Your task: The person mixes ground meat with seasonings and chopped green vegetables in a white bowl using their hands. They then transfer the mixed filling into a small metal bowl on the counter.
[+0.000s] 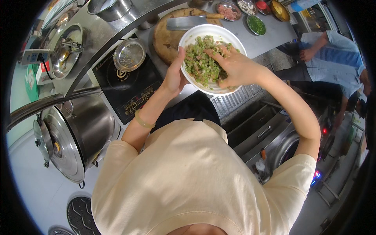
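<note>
Below my chest, at the counter edge, is a white bowl (230, 33) of chopped green vegetable mixed with pinkish bits (201, 60), which look like minced meat. My left hand (175, 73) grips the bowl's left side, thumb over the rim and fingers hidden beneath. Inside the bowl, my right hand (238, 66) has its fingers spread, with the tips sunk in the mixture. Behind the bowl a round wooden chopping board (163, 41) carries a cleaver (185, 23), its handle pointing right.
A shallow steel dish (129, 55) sits on a black induction cooker (107, 75). Dishes of pink meat (228, 12), white slices (247, 6) and chopped greens (256, 25) stand at the back. A large lidded stockpot (94, 123) is at left; another person (332, 58) stands right.
</note>
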A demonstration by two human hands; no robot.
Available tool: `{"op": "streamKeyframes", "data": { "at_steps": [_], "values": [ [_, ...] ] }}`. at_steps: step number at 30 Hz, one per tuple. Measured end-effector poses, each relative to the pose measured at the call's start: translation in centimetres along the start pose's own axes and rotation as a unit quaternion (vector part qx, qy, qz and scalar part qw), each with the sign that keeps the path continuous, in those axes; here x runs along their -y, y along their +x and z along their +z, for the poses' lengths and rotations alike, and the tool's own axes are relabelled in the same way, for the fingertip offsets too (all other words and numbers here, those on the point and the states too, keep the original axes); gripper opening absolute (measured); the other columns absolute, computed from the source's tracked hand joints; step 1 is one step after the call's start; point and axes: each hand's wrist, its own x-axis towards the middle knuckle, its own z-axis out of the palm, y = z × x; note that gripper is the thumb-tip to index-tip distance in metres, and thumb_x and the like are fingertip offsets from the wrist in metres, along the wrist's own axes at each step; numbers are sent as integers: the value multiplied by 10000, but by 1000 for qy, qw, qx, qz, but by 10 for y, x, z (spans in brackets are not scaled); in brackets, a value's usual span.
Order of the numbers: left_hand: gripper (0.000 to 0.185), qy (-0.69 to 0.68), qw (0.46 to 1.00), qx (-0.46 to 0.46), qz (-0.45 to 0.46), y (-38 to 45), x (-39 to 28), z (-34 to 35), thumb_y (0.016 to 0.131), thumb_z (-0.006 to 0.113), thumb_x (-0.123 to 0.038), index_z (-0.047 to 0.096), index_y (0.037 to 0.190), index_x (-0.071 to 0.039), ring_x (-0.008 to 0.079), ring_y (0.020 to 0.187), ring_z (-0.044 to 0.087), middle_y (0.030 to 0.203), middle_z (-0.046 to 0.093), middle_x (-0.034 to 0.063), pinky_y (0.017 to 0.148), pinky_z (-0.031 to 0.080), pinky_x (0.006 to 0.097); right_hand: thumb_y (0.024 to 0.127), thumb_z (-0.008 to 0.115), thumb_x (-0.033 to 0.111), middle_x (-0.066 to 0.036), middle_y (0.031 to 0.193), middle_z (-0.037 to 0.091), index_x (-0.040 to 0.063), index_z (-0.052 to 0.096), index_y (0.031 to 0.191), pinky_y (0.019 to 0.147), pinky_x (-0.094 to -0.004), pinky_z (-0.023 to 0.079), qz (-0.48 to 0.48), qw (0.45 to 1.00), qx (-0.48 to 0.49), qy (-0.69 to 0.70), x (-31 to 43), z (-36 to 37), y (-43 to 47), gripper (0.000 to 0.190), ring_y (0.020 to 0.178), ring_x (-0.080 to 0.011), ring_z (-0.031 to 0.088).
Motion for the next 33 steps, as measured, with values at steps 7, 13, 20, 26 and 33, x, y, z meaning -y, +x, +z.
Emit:
{"op": "streamKeyframes", "data": {
  "at_steps": [7, 13, 20, 26, 33],
  "values": [
    [647, 1, 1000, -4, -15, -1, 10, 0, 966, 345, -536, 348, 1384, -42, 219, 1219, 500, 1340, 481, 125, 976, 461, 368, 755, 600, 83, -293, 961, 607, -36, 440, 1187, 706, -407, 545, -19, 999, -23, -18, -8, 42, 19, 476, 771, -362, 660],
    [648, 12, 1000, 9, -6, 1, 20, -3, 969, 344, -530, 299, 1403, -51, 214, 1206, 517, 1337, 472, 128, 953, 494, 366, 638, 623, 17, -250, 714, 618, -9, 520, 1127, 607, -431, 503, 47, 997, -50, 25, -8, 40, 31, 501, 679, -361, 640],
    [602, 2, 997, 15, 75, 0, 25, 4, 989, 343, -476, 280, 1408, -49, 207, 1221, 497, 1360, 443, 121, 1007, 443, 354, 611, 596, -27, -235, 718, 626, -4, 583, 1146, 686, -445, 502, 96, 974, -140, 149, -5, 18, 33, 536, 699, -381, 630],
    [581, -11, 996, 35, 86, 1, 24, 2, 996, 344, -453, 286, 1399, -38, 195, 1235, 473, 1350, 444, 115, 1027, 413, 351, 744, 723, 305, -298, 1240, 515, 17, 415, 1354, 999, -410, 390, 15, 936, -131, 326, -15, 2, 14, 741, 1127, -379, 532],
    [547, -21, 975, -17, 218, 3, 52, 9, 1008, 343, -386, 250, 1435, -57, 208, 1309, 376, 1426, 372, 99, 1100, 287, 355, 752, 546, 660, -281, 1339, 416, 169, 379, 1415, 999, -602, 329, 141, 964, -223, 11, 30, 18, 9, 841, 1216, -543, 359]
  ]
}}
